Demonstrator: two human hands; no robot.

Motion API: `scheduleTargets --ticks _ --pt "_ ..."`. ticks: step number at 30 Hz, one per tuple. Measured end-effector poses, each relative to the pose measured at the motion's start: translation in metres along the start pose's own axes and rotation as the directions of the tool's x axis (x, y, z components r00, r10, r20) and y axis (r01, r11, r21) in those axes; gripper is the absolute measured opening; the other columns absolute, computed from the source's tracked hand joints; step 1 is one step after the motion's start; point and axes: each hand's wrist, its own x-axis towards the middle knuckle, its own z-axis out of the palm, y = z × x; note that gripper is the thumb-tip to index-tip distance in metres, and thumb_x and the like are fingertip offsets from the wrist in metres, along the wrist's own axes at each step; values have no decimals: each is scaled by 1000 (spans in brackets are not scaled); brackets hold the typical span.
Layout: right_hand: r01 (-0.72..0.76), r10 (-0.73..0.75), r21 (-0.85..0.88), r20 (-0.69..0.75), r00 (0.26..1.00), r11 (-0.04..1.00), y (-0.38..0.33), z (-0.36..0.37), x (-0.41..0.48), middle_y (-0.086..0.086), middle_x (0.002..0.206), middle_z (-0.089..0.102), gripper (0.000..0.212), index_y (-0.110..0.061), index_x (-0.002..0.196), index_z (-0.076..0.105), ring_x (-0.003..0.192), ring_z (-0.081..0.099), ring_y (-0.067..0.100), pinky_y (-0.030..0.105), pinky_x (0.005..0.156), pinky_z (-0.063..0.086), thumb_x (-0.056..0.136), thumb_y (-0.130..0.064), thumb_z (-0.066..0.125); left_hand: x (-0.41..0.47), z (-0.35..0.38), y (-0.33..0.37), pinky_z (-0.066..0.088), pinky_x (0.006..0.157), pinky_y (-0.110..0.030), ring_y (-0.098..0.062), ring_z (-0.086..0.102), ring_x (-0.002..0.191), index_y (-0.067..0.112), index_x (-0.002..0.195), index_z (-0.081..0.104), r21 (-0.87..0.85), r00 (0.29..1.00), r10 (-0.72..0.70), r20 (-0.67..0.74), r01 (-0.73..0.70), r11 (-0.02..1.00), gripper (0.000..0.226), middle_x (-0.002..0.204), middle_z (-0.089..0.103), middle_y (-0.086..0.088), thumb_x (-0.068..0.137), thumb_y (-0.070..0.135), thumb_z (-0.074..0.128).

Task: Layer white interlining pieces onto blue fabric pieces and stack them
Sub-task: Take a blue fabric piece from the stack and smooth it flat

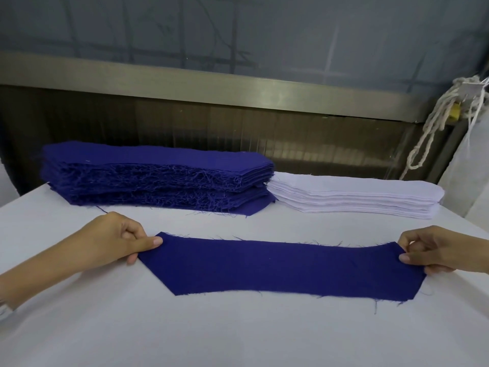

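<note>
A single long blue fabric piece with frayed edges lies flat across the white table. My left hand pinches its left tip between thumb and fingers. My right hand pinches its right end the same way. Behind it on the left stands a thick stack of blue fabric pieces. To the right of that stack sits a lower stack of white interlining pieces; the two stacks touch at their ends.
A metal rail and dark ribbed panel run along the table's far edge. White cords hang at the back right beside a pale bag or sheet. The table's left edge slants away at the far left.
</note>
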Motion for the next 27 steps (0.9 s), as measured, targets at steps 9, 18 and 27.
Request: scheduleTargets --ticks 9,18,27 --pt "-15 1 -142 -97 995 990 -20 3 -19 2 62 63 44 -22 81 72 57 53 10 17 55 44 64 -62 82 11 4 -22 50 58 -29 0 58 49 22 55 58 304 958 171 -231 -96 948 44 45 61 9 72 60 73" --pt "-69 -30 -352 -268 963 933 -47 15 -37 -7 79 72 28 -25 77 75 74 59 8 19 65 45 82 -53 74 7 15 -25 39 43 -19 13 58 58 57 85 56 295 887 306 -347 -207 933 51 53 58 27 59 99 44" --pt "-82 1 -379 -210 978 922 -55 25 -36 -5 82 68 23 -25 83 70 77 61 12 23 67 48 80 -46 79 16 21 -37 50 47 -27 -2 57 45 59 90 51 362 938 190 -289 -77 929 63 68 57 35 47 104 45"
